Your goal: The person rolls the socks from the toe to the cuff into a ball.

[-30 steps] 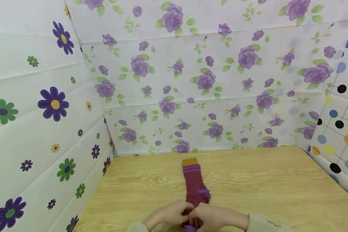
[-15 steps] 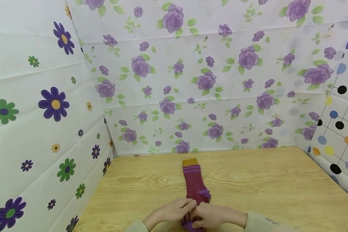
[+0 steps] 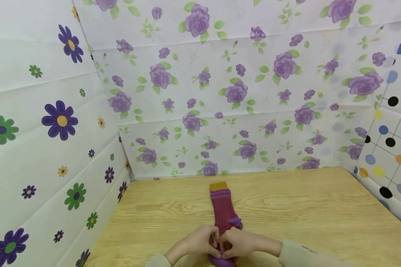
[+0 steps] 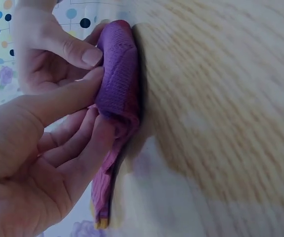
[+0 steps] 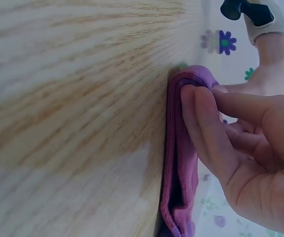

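Observation:
A ribbed maroon sock [image 3: 223, 209] with a mustard cuff, purple stripes and a purple heel lies lengthwise on the table, cuff away from me. Its near end is a thick purple fold, the toe [image 4: 118, 74], lying over the maroon layers. My left hand [image 3: 200, 243] pinches this fold from the left, thumb on top and fingers tucked in under its edge. From the right, my right hand [image 3: 242, 243] pinches it too, thumb tip close to the left thumb. The right wrist view shows stacked layers beneath my right fingers [image 5: 206, 111]; whether one sock or two, I cannot tell.
A wood-grain table [image 3: 304, 211] spreads out on both sides of the sock. Floral sheets [image 3: 194, 92] hang behind it and at the left, a dotted sheet [image 3: 384, 167] at the right. A dark device [image 5: 248, 11] sits on the left wrist.
My fingers have shifted their hold on the sock's near end. The thumbs now meet on the purple fold, which shows more than a second ago. The cuff end has stayed put.

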`<action>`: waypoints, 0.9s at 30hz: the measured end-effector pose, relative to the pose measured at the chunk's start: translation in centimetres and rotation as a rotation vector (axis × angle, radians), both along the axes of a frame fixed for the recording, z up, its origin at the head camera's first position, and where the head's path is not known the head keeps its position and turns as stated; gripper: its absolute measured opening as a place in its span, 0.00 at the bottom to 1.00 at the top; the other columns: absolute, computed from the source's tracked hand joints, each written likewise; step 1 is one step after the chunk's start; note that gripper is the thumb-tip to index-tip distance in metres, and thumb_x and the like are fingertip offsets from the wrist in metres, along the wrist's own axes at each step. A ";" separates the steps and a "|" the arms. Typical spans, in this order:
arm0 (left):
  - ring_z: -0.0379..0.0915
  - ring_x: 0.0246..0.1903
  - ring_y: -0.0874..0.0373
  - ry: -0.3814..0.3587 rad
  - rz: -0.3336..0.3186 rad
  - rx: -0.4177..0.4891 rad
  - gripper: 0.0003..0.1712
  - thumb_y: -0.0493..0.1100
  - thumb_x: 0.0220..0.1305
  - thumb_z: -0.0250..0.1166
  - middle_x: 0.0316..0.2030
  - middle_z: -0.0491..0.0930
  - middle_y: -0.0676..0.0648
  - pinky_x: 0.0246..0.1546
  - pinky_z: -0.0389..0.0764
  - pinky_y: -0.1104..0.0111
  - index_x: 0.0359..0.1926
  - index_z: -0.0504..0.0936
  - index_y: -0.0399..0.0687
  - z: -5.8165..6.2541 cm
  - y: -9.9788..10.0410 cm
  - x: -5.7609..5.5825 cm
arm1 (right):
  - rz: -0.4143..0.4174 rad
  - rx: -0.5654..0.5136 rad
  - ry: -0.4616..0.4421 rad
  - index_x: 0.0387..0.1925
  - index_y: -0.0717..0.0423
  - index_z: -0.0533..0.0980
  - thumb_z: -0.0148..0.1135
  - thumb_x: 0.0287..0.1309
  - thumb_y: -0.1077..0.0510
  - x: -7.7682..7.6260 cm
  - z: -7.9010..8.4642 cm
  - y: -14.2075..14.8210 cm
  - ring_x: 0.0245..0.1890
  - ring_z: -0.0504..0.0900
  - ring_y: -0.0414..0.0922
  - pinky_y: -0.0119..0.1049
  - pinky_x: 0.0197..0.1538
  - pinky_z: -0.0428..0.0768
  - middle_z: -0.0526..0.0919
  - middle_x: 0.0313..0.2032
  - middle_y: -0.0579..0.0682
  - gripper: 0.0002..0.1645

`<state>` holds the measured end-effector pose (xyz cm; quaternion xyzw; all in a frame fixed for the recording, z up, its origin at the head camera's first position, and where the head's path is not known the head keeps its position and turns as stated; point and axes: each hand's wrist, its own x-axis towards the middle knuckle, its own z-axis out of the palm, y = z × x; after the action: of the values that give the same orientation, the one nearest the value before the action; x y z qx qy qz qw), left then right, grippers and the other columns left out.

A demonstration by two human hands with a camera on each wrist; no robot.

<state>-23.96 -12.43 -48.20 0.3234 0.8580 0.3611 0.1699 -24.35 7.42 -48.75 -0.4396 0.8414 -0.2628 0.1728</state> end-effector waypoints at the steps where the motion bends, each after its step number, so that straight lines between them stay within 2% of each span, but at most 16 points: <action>1: 0.71 0.22 0.73 0.015 0.010 -0.007 0.14 0.38 0.46 0.77 0.24 0.81 0.54 0.26 0.76 0.79 0.29 0.79 0.44 -0.1 0.0 0.0 | -0.011 0.004 0.004 0.30 0.52 0.80 0.68 0.56 0.58 0.0 0.0 -0.1 0.20 0.74 0.24 0.20 0.25 0.74 0.82 0.22 0.37 0.03; 5: 0.71 0.20 0.75 0.043 -0.003 -0.010 0.09 0.37 0.46 0.77 0.21 0.82 0.55 0.24 0.76 0.80 0.24 0.83 0.43 -0.4 0.2 -0.1 | -0.046 0.001 -0.007 0.29 0.51 0.80 0.69 0.54 0.59 0.0 0.0 -0.1 0.18 0.73 0.25 0.20 0.24 0.74 0.81 0.20 0.37 0.04; 9: 0.73 0.22 0.76 0.073 -0.035 -0.033 0.03 0.37 0.49 0.75 0.23 0.84 0.55 0.25 0.77 0.81 0.25 0.87 0.44 -0.4 0.4 0.1 | -0.055 -0.029 -0.051 0.29 0.51 0.80 0.70 0.53 0.61 0.0 -0.1 0.1 0.15 0.73 0.25 0.21 0.22 0.75 0.81 0.19 0.38 0.04; 13: 0.73 0.26 0.78 0.186 -0.086 -0.129 0.01 0.38 0.54 0.72 0.25 0.85 0.58 0.28 0.75 0.84 0.27 0.89 0.47 -0.1 0.6 0.3 | -0.056 -0.043 -0.061 0.29 0.52 0.81 0.68 0.52 0.64 0.1 -0.2 0.2 0.12 0.72 0.24 0.21 0.20 0.74 0.80 0.17 0.38 0.05; 17: 0.72 0.23 0.81 0.261 -0.162 -0.181 0.08 0.46 0.58 0.70 0.24 0.86 0.58 0.26 0.74 0.86 0.29 0.90 0.48 0.3 0.8 0.6 | -0.080 -0.038 -0.072 0.27 0.54 0.80 0.66 0.49 0.68 0.1 -0.1 0.1 0.11 0.71 0.24 0.20 0.19 0.73 0.79 0.16 0.39 0.06; 21: 0.72 0.24 0.80 0.324 -0.213 -0.257 0.14 0.53 0.50 0.74 0.26 0.86 0.58 0.26 0.72 0.88 0.31 0.90 0.49 0.7 0.9 0.9 | -0.105 -0.031 -0.069 0.26 0.54 0.80 0.66 0.49 0.67 0.0 -0.2 0.0 0.13 0.70 0.25 0.20 0.20 0.72 0.78 0.17 0.37 0.06; 23: 0.72 0.26 0.79 0.367 -0.218 -0.307 0.15 0.53 0.46 0.77 0.27 0.86 0.59 0.27 0.70 0.89 0.31 0.89 0.49 0.8 1.0 0.9 | -0.115 -0.024 -0.048 0.27 0.53 0.80 0.67 0.48 0.67 0.0 -0.2 0.0 0.15 0.69 0.25 0.20 0.21 0.71 0.76 0.18 0.35 0.06; 27: 0.72 0.26 0.78 0.407 -0.211 -0.355 0.16 0.52 0.41 0.79 0.27 0.85 0.60 0.28 0.69 0.89 0.30 0.89 0.50 0.7 1.2 0.9 | -0.124 -0.038 -0.021 0.29 0.50 0.79 0.69 0.47 0.66 -0.1 -0.2 -0.1 0.17 0.65 0.27 0.21 0.22 0.66 0.73 0.20 0.33 0.09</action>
<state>-23.02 -11.20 -47.51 0.4416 0.8860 0.1133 0.0849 -24.44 7.32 -49.00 -0.3871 0.8599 -0.2935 0.1568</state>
